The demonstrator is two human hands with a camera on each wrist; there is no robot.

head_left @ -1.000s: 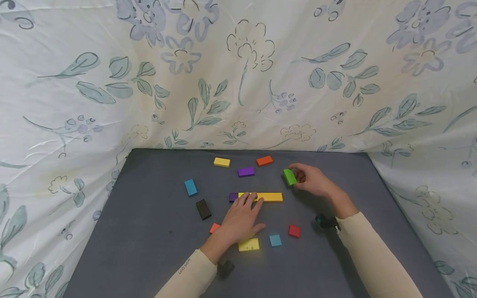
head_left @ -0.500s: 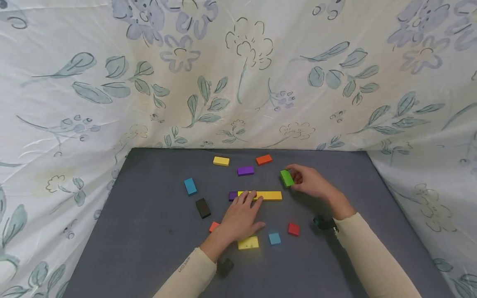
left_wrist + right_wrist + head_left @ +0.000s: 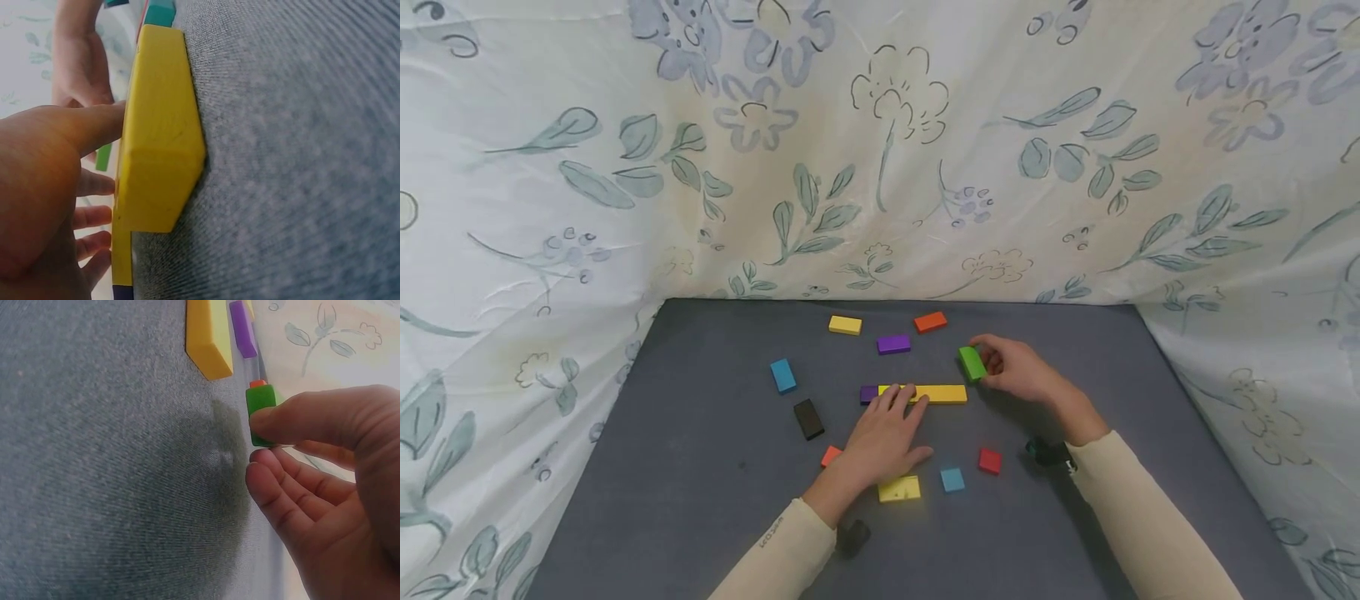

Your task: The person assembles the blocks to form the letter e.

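Note:
My left hand (image 3: pixel 880 446) lies with spread, fairly straight fingers on a row of blocks. In that row a dark purple block (image 3: pixel 868 395) is at the left end and a yellow block (image 3: pixel 946 394) at the right; the fingers cover part of it. My right hand (image 3: pixel 1021 368) pinches a green block (image 3: pixel 972 364) between thumb and fingers, just behind and right of the row's right end. The right wrist view shows the thumb pressed on the green block (image 3: pixel 262 400), with a yellow block end (image 3: pixel 212 347) apart from it. Whether the green block touches the table is unclear.
Loose blocks lie around on the dark table (image 3: pixel 700 500): yellow (image 3: pixel 846 325), purple (image 3: pixel 893 344) and orange-red (image 3: pixel 930 322) behind; blue (image 3: pixel 783 376) and black (image 3: pixel 808 419) left; pale yellow (image 3: pixel 899 489), light blue (image 3: pixel 952 480) and red (image 3: pixel 990 461) in front. A flowered cloth (image 3: pixel 895 167) hangs behind.
My right hand has moved the green block slightly left and nearer, towards the right end of the row. The left hand stays on the row.

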